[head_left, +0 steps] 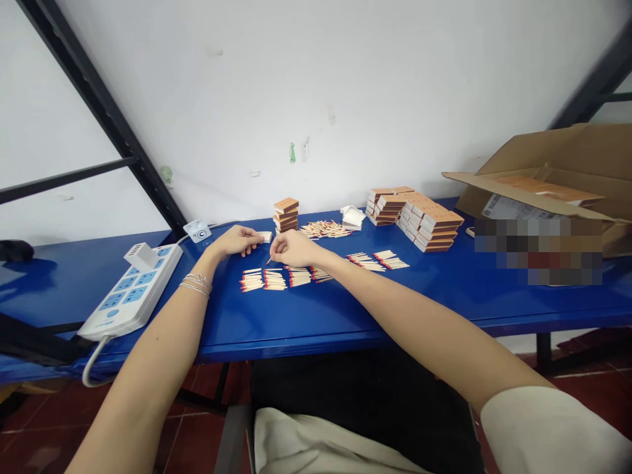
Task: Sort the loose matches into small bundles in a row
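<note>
My right hand [292, 248] sits on the blue table, its fingers pinching a single thin matchstick [269, 260]. My left hand [237, 240] lies palm down, its fingertips beside a small white paper piece [265, 236]. Just below both hands, several small bundles of red-tipped matchsticks [274, 279] lie in a row. Farther right are more bundles [378, 261]. A loose heap of matchsticks [323, 230] lies beyond my hands, next to a short stack of orange matchboxes [286, 214].
Large stacks of orange matchboxes [428, 222] stand at the back right, before an open cardboard box [543, 174]. A white power strip [133, 289] lies at the left. White paper scraps [352, 216] sit against the wall, and dark metal shelf frames rise at both sides.
</note>
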